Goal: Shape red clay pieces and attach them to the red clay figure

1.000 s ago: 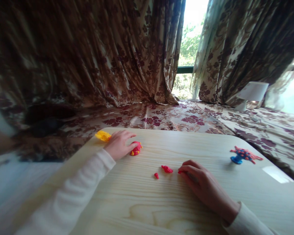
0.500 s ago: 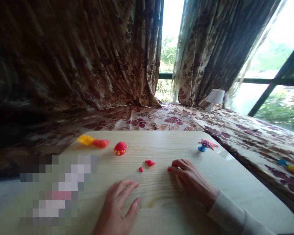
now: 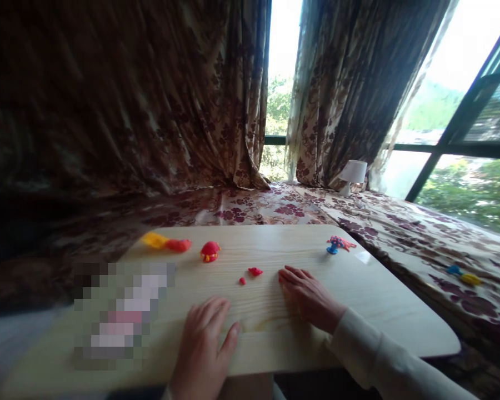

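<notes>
My left hand (image 3: 204, 339) is at the near side of the pale wooden table (image 3: 275, 350), thumb and fingers apart, holding nothing. My right hand (image 3: 310, 291) lies palm down on the tabletop, fingers stretched out together and nearly flat. What is under its fingers is hidden. Between and beyond the hands lie a small red lump (image 3: 242, 281) and a larger red modelling clay piece (image 3: 255, 271) with pointed ends. Farther back sits a red clay dome (image 3: 210, 251) with yellow bits around its base.
A blue-and-red dotted clay figure (image 3: 335, 244) stands at the back right. Yellow (image 3: 154, 240) and red (image 3: 178, 245) soft packets lie at the back left, near a blurred-out patch (image 3: 127, 311). Beyond the table are flowered cloth, a white lamp (image 3: 353, 173) and blue-and-yellow items (image 3: 469, 279).
My right hand's fingers have flattened onto the table; the small red bit at their tips is now covered. My left hand stays much the same. The view has shifted slightly.
</notes>
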Motion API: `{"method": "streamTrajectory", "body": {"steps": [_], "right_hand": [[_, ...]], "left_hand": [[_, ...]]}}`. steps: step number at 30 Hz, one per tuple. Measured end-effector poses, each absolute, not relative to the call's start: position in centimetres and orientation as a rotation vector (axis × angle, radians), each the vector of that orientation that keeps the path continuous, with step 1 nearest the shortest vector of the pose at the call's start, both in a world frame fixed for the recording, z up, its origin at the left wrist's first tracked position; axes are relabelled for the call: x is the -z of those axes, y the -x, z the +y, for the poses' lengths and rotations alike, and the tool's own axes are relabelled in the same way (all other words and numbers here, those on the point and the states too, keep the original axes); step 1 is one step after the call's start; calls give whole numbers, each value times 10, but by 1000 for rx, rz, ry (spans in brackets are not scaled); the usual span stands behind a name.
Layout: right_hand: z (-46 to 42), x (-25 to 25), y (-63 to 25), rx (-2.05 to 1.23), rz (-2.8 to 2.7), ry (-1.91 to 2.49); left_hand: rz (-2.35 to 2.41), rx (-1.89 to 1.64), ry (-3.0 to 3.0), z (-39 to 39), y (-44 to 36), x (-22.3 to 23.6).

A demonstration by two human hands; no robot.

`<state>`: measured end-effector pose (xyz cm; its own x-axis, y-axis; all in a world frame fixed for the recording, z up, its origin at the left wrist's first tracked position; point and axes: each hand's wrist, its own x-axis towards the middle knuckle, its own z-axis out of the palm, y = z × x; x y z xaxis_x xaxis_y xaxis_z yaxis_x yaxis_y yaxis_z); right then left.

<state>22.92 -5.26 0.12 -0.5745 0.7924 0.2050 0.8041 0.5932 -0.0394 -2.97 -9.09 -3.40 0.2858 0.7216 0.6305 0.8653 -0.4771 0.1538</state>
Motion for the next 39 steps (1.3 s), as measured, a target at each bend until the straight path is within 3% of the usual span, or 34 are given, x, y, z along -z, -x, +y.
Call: {"method": "streamTrajectory", "body": {"steps": [6, 13, 39], "right_hand": [[-68, 12, -227, 33, -2662, 1295], [-53, 19, -214, -32, -2577, 1610], [-53, 14, -217, -230, -2622, 1516]], "left_hand": [[-1486, 837, 2285, -86, 33, 39], [-1521, 794, 2310, -91, 34, 37], [-1537, 767, 2350, -85, 41, 36]]}}
